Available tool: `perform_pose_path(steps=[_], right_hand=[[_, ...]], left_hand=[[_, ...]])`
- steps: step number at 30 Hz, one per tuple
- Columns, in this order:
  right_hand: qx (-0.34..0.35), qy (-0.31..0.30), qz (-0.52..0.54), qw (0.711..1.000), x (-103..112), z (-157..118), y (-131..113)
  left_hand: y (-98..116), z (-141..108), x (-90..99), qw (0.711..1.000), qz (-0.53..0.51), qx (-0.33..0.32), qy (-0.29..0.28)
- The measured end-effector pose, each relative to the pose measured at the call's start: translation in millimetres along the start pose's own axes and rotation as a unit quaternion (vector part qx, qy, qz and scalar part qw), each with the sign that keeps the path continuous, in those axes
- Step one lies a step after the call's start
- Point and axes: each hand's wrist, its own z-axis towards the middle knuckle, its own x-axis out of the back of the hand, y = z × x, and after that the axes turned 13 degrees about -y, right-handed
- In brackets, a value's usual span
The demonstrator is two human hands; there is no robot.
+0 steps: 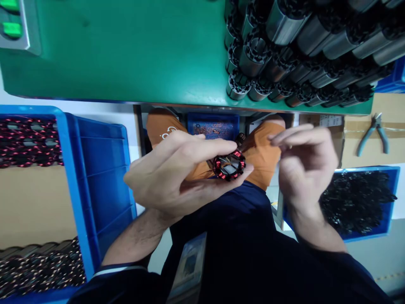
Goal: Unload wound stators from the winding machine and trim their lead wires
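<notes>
Pinching one stator (pixel 230 168) between thumb and fingers, the left hand (pixel 180 169) holds it in front of the surface (pixel 126 50). The stator is a dark, open ring with red windings and a grey inner wall. The right hand (pixel 305 166) has bent fingers; blur hides whether it pinches anything. Two green pieces (pixel 12 28) sit at the surface's left end; cylinders (pixel 311 38) crowd its right, too overlapped to count. One pair of pliers (pixel 376 122) lies off the surface's right end. Left of the surface's near edge, a blue crate (pixel 101 181) holds red-wound and copper-wound rows around cardboard (pixel 34 202). Below that edge, a tray (pixel 233 120) contains coppery bits (pixel 215 130); nearer right, a bin (pixel 394 179) holds black parts (pixel 357 202).
</notes>
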Motion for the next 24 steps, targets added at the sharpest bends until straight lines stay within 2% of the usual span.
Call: perform_pose_path(steps=[3,7,12,15,18,20,22,24], right_hand=[[0.031,-0.076,-0.051,0.995,-8,-14,-4],[0.029,-0.089,-0.032,0.995,-10,-13,-8],[0.024,-0.091,-0.071,0.993,0,-2,-12],[-0.003,-0.068,-0.079,0.995,-3,-3,-15],[-0.074,-0.037,0.022,0.996,-17,-10,-16],[-0.118,-0.044,0.126,0.984,-28,-17,-14],[-0.131,-0.058,0.207,0.968,-38,-23,-10],[-0.133,-0.051,0.237,0.961,-44,-27,-6]], left_hand=[[3,3,0.9,0.998,-0.036,0.045,-0.026],[4,5,6.7,0.992,-0.057,0.042,-0.105],[9,12,-2.6,0.996,-0.072,-0.010,-0.048],[15,20,-9.5,0.993,-0.071,-0.049,-0.080],[16,23,-13.2,0.992,-0.067,-0.071,-0.077],[13,21,-15.0,0.993,-0.049,-0.086,-0.058],[9,18,-16.6,0.995,-0.020,-0.091,-0.038],[4,16,-17.9,0.996,0.006,-0.087,-0.032]])
